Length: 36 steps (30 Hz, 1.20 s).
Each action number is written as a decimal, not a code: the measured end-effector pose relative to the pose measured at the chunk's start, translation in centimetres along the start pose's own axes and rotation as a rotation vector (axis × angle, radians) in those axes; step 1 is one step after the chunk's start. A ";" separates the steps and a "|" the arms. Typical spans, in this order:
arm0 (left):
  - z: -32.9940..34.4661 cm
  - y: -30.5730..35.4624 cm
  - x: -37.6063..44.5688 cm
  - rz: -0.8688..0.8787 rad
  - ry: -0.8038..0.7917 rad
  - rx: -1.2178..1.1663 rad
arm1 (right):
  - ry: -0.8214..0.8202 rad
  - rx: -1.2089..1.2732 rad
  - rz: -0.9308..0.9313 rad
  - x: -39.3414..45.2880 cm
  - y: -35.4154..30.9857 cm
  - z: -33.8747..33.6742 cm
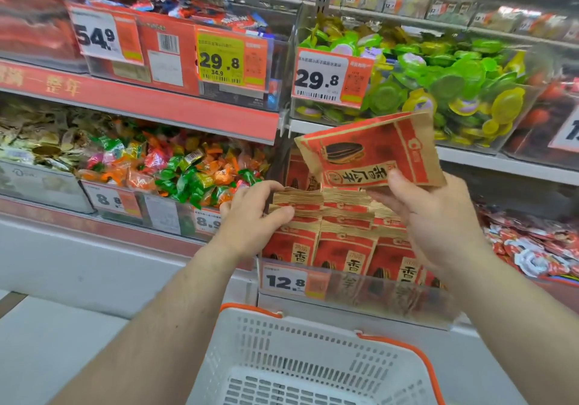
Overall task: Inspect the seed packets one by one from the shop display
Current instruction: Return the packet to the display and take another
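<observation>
My right hand (435,216) pinches a red and brown seed packet (369,150) by its lower edge and holds it tilted above the display, its sunflower-seed picture facing me. Several rows of the same packets (341,248) stand upright in a clear bin (391,301) with a 12.8 price tag (291,281). My left hand (253,213) grips the tops of the packets in the left column, thumb in front and fingers behind.
A white basket with an orange rim (313,360) sits below the bin, in front of me. Wrapped candies (188,169) fill the bin to the left. Green and yellow jelly cups (454,78) fill the bin above. Red packets (532,248) lie to the right.
</observation>
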<state>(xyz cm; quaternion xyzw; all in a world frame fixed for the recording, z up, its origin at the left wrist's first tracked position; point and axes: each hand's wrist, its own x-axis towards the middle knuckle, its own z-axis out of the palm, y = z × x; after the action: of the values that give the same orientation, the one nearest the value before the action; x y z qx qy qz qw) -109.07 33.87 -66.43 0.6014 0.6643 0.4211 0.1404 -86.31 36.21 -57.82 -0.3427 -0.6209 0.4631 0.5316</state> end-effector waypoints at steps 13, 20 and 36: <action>0.6 -0.1 -0.1 -0.027 0.048 -0.044 | -0.229 -0.668 -0.148 6.8 2.9 3.1; 1.2 0.2 -0.4 -0.063 0.108 -0.117 | -0.329 -0.930 -0.107 8.5 4.2 3.3; 1.3 0.5 -0.6 -0.080 0.097 -0.223 | -0.365 -1.367 0.010 13.9 5.7 7.2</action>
<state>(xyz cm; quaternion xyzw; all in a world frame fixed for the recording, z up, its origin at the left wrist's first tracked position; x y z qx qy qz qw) -107.71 33.76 -67.08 0.5342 0.6427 0.5149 0.1909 -96.47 49.36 -58.49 -0.5195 -0.8502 0.0222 0.0827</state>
